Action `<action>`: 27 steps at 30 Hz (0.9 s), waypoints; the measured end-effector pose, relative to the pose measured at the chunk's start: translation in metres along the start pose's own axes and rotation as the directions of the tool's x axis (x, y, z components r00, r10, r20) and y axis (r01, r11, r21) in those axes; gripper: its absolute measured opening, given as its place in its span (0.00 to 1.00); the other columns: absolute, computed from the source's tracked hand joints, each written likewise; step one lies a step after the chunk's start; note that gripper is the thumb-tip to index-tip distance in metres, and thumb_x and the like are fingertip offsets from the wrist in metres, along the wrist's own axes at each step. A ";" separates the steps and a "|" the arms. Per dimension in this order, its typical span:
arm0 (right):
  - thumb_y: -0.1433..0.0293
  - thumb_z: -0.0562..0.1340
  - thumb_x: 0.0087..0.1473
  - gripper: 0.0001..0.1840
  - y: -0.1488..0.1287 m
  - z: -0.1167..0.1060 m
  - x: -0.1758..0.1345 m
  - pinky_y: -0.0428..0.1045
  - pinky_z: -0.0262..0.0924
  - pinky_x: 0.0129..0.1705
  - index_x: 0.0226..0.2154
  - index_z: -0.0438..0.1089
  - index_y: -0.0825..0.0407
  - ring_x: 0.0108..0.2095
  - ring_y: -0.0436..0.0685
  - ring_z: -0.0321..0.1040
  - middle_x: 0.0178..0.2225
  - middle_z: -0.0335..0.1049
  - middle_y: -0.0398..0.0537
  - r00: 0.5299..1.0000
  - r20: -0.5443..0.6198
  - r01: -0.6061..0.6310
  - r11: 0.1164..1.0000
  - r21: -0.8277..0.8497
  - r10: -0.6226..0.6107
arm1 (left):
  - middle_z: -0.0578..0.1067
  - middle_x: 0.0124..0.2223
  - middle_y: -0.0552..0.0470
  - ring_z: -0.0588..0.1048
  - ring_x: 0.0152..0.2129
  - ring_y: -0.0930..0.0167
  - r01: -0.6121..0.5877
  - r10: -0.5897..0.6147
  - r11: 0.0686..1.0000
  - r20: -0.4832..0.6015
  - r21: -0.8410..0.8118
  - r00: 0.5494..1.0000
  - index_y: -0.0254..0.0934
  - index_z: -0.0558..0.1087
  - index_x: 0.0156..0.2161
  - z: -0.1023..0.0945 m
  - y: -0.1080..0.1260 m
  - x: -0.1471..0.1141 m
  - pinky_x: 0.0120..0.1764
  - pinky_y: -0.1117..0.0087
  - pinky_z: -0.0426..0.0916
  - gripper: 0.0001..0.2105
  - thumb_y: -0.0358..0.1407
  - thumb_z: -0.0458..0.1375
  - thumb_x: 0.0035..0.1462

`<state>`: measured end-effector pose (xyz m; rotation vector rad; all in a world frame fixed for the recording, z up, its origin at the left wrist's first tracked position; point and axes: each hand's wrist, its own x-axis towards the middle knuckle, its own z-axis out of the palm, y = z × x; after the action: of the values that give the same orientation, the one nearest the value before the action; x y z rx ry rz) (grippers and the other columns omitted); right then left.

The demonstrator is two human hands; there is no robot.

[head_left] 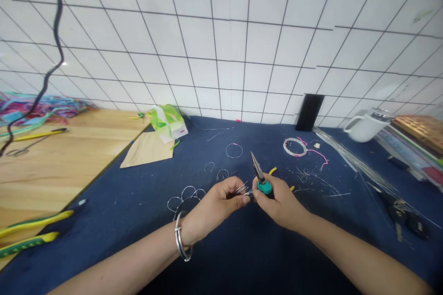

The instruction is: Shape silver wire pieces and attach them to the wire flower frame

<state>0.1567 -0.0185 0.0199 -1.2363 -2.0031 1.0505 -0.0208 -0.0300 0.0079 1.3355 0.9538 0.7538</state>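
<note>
My left hand [224, 198], with a silver bangle at the wrist, pinches a small bunch of thin silver wires [242, 189] between thumb and fingers. Close on its right, my right hand [280, 198] is wrapped round needle-nose pliers [258, 168] with a teal grip, jaws pointing up and away. The fingertips of both hands nearly meet at the wire ends. Just left of my left hand lies a flower-like shape of bent wire loops [188, 191], partly hidden by the wrist. Small wire curves [222, 174] and a wire ring [234, 150] rest beyond the hands.
Wire scraps [308, 175], a white ring with pink cord [295, 147] and a bundle of straight wires [353, 159] lie at right. A white mug [365, 126] and black box [309, 113] stand behind. Left are yellow-green handles [34, 223] and a tissue pack [168, 122].
</note>
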 end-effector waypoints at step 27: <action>0.77 0.56 0.43 0.12 0.004 0.000 -0.001 0.49 0.57 0.38 0.34 0.60 0.51 0.36 0.53 0.62 0.33 0.63 0.42 0.979 0.166 -0.175 0.909 0.378 0.119 | 0.60 0.22 0.59 0.54 0.18 0.78 -0.047 0.042 0.999 -0.243 -0.011 0.969 0.36 0.64 0.33 -0.002 0.004 -0.003 0.21 0.77 0.49 0.10 0.42 0.50 0.58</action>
<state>0.1589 -0.0185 0.0166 -1.1318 -1.6995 1.5629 -0.0231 -0.0314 0.0127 1.2724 1.1106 0.9743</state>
